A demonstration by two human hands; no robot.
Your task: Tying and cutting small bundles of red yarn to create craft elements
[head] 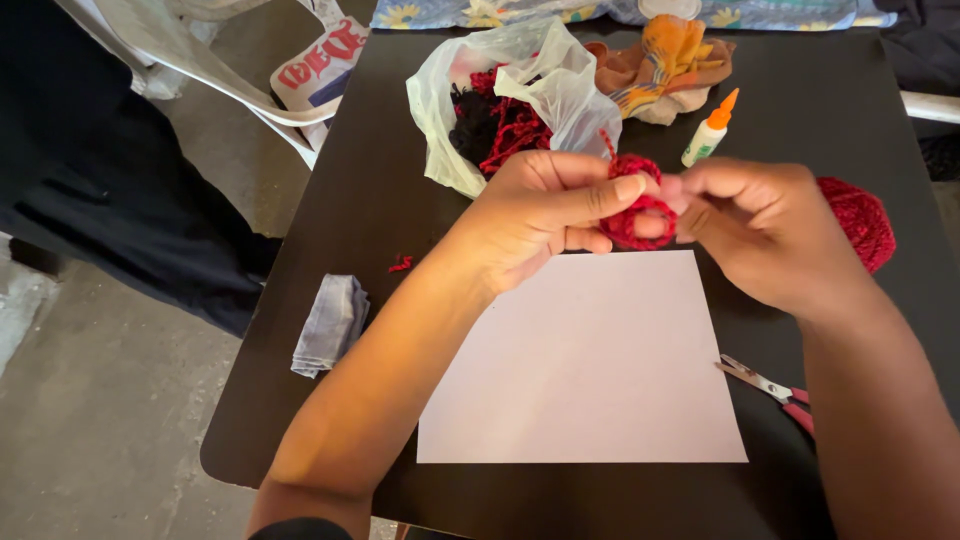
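My left hand [545, 215] and my right hand [760, 230] meet above the far edge of a white sheet of paper [585, 370] on a black table [370, 210]. Both pinch a small coil of red yarn [632, 195] between thumbs and fingers. A strand of it sticks up behind my left thumb. A ball of red yarn [860, 222] lies just behind my right hand, partly hidden by it.
A clear plastic bag [520, 85] holds red and black yarn at the back. Beside it lie an orange-brown cloth [665, 65] and a small glue bottle [710, 130]. Red-handled scissors [775, 390] lie right of the paper, a folded grey cloth [330, 325] at left. A white chair [230, 80] stands far left.
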